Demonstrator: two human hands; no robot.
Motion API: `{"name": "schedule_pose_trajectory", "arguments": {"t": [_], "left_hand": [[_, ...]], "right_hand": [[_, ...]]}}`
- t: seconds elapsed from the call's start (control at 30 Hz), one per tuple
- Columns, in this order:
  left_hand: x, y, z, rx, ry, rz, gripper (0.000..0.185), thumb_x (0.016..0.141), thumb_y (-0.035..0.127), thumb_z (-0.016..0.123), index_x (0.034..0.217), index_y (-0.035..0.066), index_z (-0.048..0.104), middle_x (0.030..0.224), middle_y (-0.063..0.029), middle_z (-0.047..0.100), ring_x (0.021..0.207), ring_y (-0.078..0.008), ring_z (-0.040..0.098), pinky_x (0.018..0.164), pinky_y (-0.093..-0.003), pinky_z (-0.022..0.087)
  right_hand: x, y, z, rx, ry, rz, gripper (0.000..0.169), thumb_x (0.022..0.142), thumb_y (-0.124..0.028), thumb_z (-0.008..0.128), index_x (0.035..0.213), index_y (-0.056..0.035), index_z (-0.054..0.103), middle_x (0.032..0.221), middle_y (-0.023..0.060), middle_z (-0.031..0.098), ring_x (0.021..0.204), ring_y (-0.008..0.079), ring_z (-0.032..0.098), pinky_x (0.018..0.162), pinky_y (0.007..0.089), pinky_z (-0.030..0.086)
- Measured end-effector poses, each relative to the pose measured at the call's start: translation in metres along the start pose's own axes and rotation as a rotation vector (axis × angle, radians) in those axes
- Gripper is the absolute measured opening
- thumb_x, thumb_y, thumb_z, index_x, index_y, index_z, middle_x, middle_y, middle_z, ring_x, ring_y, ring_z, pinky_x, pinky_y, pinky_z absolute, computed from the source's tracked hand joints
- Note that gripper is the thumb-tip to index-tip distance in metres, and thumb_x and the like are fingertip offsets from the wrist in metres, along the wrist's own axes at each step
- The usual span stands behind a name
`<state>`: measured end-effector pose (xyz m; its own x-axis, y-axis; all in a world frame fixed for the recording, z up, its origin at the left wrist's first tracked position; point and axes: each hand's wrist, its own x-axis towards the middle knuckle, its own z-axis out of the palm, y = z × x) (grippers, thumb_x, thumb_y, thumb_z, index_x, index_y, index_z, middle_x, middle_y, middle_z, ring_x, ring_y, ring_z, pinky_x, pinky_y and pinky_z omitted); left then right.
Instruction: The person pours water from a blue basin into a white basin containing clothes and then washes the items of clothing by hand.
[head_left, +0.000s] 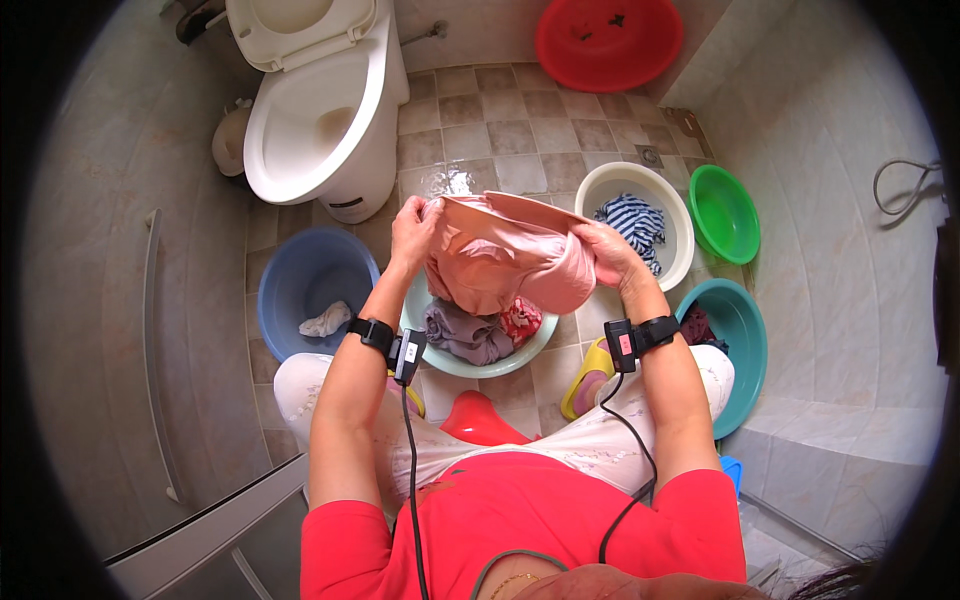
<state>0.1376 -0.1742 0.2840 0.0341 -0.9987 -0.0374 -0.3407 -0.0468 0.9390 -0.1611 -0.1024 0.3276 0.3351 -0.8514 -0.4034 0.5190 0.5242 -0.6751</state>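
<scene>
Both hands hold up a pink fabric garment (510, 262), which looks like a hat or a padded piece; its exact kind is hard to settle. My left hand (415, 234) grips its upper left edge between thumb and fingers. At the right end my right hand (609, 251) pinches the other edge, beside a rounded flap. Beneath it stands a pale green basin (480, 370), partly hidden by the garment. Grey-purple cloth (465, 334) lies in this basin, next to a red and white patterned cloth (521, 321).
A blue basin (319, 244) with a white cloth (325, 320) stands left, below the toilet (322, 135). Rightward are a cream basin (679, 259) with striped cloth (634, 225), a green basin (724, 214) and a teal basin (742, 367). A red basin (609, 45) leans by the far wall.
</scene>
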Motion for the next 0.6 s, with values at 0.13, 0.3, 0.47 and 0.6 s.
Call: {"name": "schedule_pose_trajectory", "arguments": {"t": [0.13,0.3,0.47,0.6], "left_hand": [[-0.010,0.001,0.008,0.402,0.198,0.186,0.031,0.080,0.032,0.065,0.087,0.003,0.057,0.084,-0.0145,0.059,0.078,-0.0261,0.057,0.072,-0.0379,0.047],[-0.030,0.015,0.020,0.709,-0.412,-0.090,0.030,0.074,0.026,0.065,0.091,0.002,0.067,0.086,-0.0158,0.066,0.075,-0.0298,0.063,0.072,-0.0383,0.050],[-0.069,0.007,0.044,-0.123,-0.755,-0.335,0.036,0.080,0.031,0.064,0.100,0.001,0.066,0.086,-0.0031,0.065,0.070,-0.0113,0.058,0.062,-0.0273,0.049],[-0.076,-0.006,0.051,-0.198,-0.961,-0.355,0.039,0.084,0.031,0.061,0.113,0.005,0.060,0.101,-0.0047,0.062,0.083,-0.0126,0.059,0.069,-0.0281,0.050]], "right_hand": [[0.002,0.009,0.016,0.172,-0.178,0.016,0.039,0.097,-0.017,0.038,0.131,0.0025,0.038,0.125,0.0181,0.051,0.108,0.0275,0.056,0.097,0.0400,0.044],[-0.002,0.008,0.031,0.247,-0.202,0.073,0.042,0.099,-0.026,0.034,0.131,0.0003,0.037,0.127,0.0169,0.050,0.112,0.0285,0.054,0.098,0.0408,0.043],[-0.007,0.009,0.038,0.244,-0.234,0.029,0.045,0.099,-0.031,0.032,0.132,-0.0010,0.038,0.129,0.0160,0.049,0.114,0.0279,0.052,0.098,0.0409,0.043],[-0.008,0.009,0.040,0.293,-0.181,0.088,0.049,0.098,-0.036,0.032,0.133,-0.0017,0.037,0.129,0.0162,0.049,0.115,0.0284,0.052,0.099,0.0418,0.042]]}}
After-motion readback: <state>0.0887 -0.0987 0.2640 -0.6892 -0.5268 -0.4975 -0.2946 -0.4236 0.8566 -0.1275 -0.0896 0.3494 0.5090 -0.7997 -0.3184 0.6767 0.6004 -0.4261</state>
